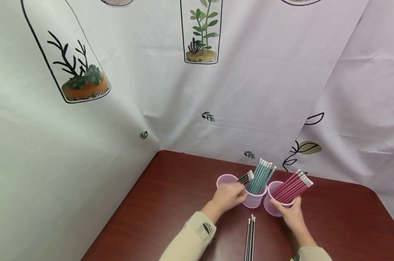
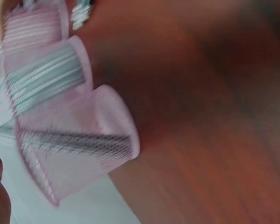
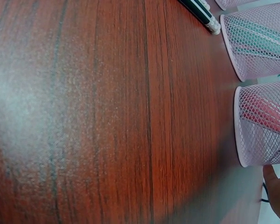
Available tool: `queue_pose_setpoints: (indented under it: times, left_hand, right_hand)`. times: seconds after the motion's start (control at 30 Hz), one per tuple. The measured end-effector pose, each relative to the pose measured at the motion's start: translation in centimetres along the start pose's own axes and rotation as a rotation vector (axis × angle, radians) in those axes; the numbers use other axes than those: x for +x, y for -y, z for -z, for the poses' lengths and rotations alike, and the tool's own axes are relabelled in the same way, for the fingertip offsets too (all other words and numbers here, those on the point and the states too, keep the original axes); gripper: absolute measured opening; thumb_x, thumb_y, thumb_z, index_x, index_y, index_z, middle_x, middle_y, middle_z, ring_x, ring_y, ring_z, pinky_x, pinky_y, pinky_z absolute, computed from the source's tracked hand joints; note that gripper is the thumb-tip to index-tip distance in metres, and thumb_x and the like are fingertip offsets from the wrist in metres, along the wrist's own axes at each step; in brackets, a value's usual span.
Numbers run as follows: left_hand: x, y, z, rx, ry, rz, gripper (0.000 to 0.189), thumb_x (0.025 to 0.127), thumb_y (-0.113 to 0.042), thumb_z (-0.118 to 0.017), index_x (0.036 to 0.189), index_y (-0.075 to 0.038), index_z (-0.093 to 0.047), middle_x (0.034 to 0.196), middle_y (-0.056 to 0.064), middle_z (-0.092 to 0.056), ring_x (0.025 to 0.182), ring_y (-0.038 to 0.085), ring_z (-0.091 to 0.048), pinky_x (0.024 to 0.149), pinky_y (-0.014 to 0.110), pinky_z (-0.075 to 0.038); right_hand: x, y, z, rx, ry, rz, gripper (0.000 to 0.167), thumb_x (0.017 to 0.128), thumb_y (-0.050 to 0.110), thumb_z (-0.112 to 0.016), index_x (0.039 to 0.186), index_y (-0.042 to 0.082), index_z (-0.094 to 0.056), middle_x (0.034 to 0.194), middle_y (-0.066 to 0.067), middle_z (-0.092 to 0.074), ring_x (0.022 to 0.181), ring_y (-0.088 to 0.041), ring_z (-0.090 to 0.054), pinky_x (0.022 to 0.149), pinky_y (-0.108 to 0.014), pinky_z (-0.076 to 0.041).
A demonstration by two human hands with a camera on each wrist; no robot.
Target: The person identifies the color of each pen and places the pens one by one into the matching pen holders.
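Three pink mesh pencil cups stand side by side. My right hand (image 1: 292, 214) grips the right-hand cup (image 3: 263, 126), thumb at its front and fingers on its far side; magenta pencils (image 1: 291, 188) lean in it. In the middle cup (image 1: 253, 201) stand teal pencils (image 1: 260, 177). Black pencils (image 1: 246, 177) lean rightward in the left cup (image 2: 79, 163). My left hand (image 1: 229, 196), blurred, is at the front of that left cup, with loosely bent fingers and nothing visible in them. A few more black pencils (image 1: 250, 239) lie on the table in front of the cups.
The dark red-brown wooden table (image 1: 343, 224) has rounded back corners. Behind it and to the left hangs a white cloth (image 1: 171, 98) printed with plants and jars. The cups stand near the table's back edge.
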State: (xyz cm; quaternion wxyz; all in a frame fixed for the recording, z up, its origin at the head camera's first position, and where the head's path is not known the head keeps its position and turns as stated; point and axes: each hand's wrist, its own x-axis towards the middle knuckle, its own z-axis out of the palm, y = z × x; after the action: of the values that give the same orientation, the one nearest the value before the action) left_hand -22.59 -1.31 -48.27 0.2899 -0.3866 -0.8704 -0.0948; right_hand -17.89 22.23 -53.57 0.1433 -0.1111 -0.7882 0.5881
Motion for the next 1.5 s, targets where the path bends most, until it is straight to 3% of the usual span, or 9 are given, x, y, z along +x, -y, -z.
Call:
queue_pose_setpoints:
  times: [0.07, 0.13, 0.27, 0.43, 0.67, 0.93, 1.2, 1.3, 1.5]
  left_hand:
    - [-1.0, -0.7, -0.3, 0.004, 0.031, -0.099, 0.024, 0.078, -0.033, -0.068, 0.063, -0.025, -0.052, 0.058, -0.017, -0.048, 0.050, -0.001, -0.043, 0.043, 0.015, -0.032]
    - [-2.0, -1.4, -0.8, -0.006, 0.146, -0.123, 0.029, 0.080, -0.037, -0.066, 0.059, -0.026, -0.049, 0.054, -0.018, -0.044, 0.046, -0.001, -0.039, 0.041, 0.016, -0.028]
    - [-3.6, -3.2, -2.1, 0.009, 0.357, -0.082, 0.030, 0.080, -0.042, -0.063, 0.056, -0.028, -0.050, 0.048, -0.018, -0.040, 0.041, 0.001, -0.035, 0.038, 0.018, -0.024]
    - [-4.1, -5.0, -3.4, 0.058, 0.483, -0.020, 0.031, 0.078, -0.046, -0.060, 0.054, -0.029, -0.050, 0.045, -0.018, -0.042, 0.040, 0.005, -0.040, 0.037, 0.021, -0.026]
    - [-3.7, -5.9, -3.6, 0.101, 0.659, 0.116, 0.036, 0.075, -0.049, -0.061, 0.050, -0.026, -0.048, 0.049, -0.011, -0.048, 0.048, 0.011, -0.050, 0.042, 0.026, -0.037]
    - [-3.6, -6.3, -3.0, 0.076, 0.734, 0.265, 0.036, 0.072, -0.051, -0.064, 0.052, -0.024, -0.054, 0.059, -0.007, -0.057, 0.055, 0.012, -0.055, 0.047, 0.028, -0.042]
    - [-3.2, -6.3, -2.7, -0.004, 0.720, 0.399, 0.031, 0.067, -0.045, -0.069, 0.053, -0.021, -0.055, 0.059, -0.006, -0.056, 0.055, 0.012, -0.054, 0.049, 0.027, -0.043]
    - [-3.2, -6.1, -2.7, -0.020, 0.692, 0.419, 0.032, 0.065, -0.044, -0.070, 0.051, -0.021, -0.052, 0.058, -0.005, -0.054, 0.054, 0.011, -0.052, 0.047, 0.027, -0.042]
    - [-2.6, -5.4, -2.1, -0.120, 0.557, 0.423, 0.037, 0.065, -0.037, -0.071, 0.047, -0.019, -0.044, 0.046, -0.008, -0.043, 0.043, 0.010, -0.041, 0.038, 0.024, -0.033]
  right_hand:
    - [0.0, 0.1, 0.0, -0.003, 0.003, 0.003, 0.085, 0.078, 0.009, -0.073, 0.137, -0.005, -0.013, 0.127, -0.029, -0.032, 0.115, -0.037, -0.036, 0.102, -0.051, -0.023]
    - [0.0, 0.2, -0.1, -0.004, 0.010, 0.005, 0.086, 0.078, 0.009, -0.073, 0.137, -0.005, -0.012, 0.127, -0.029, -0.032, 0.116, -0.038, -0.035, 0.102, -0.052, -0.023]
    - [-0.1, 0.1, -0.1, 0.001, 0.017, 0.012, 0.087, 0.078, 0.010, -0.073, 0.138, -0.005, -0.011, 0.127, -0.030, -0.031, 0.117, -0.040, -0.034, 0.103, -0.053, -0.022]
    - [-0.1, -0.1, 0.0, 0.001, 0.004, 0.021, 0.086, 0.078, 0.009, -0.073, 0.137, -0.005, -0.012, 0.127, -0.030, -0.031, 0.116, -0.040, -0.035, 0.102, -0.053, -0.022]
    - [0.0, -0.1, -0.1, 0.005, 0.010, 0.019, 0.088, 0.078, 0.011, -0.073, 0.138, -0.004, -0.011, 0.128, -0.029, -0.030, 0.117, -0.039, -0.034, 0.102, -0.053, -0.022]
    - [-0.2, -0.2, 0.0, 0.001, 0.012, 0.011, 0.088, 0.078, 0.011, -0.073, 0.138, -0.005, -0.011, 0.128, -0.030, -0.030, 0.117, -0.040, -0.034, 0.103, -0.054, -0.022]
    - [-0.1, -0.1, 0.1, -0.001, 0.006, 0.020, 0.088, 0.079, 0.011, -0.073, 0.139, -0.004, -0.011, 0.128, -0.030, -0.030, 0.117, -0.039, -0.034, 0.102, -0.053, -0.022]
    - [-0.2, -0.1, 0.1, -0.003, 0.008, 0.016, 0.088, 0.078, 0.011, -0.073, 0.139, -0.004, -0.010, 0.128, -0.030, -0.030, 0.117, -0.039, -0.034, 0.102, -0.053, -0.022]
    - [-0.2, -0.2, 0.1, 0.002, 0.010, 0.009, 0.088, 0.079, 0.012, -0.073, 0.139, -0.004, -0.010, 0.128, -0.030, -0.031, 0.117, -0.039, -0.034, 0.102, -0.053, -0.022]
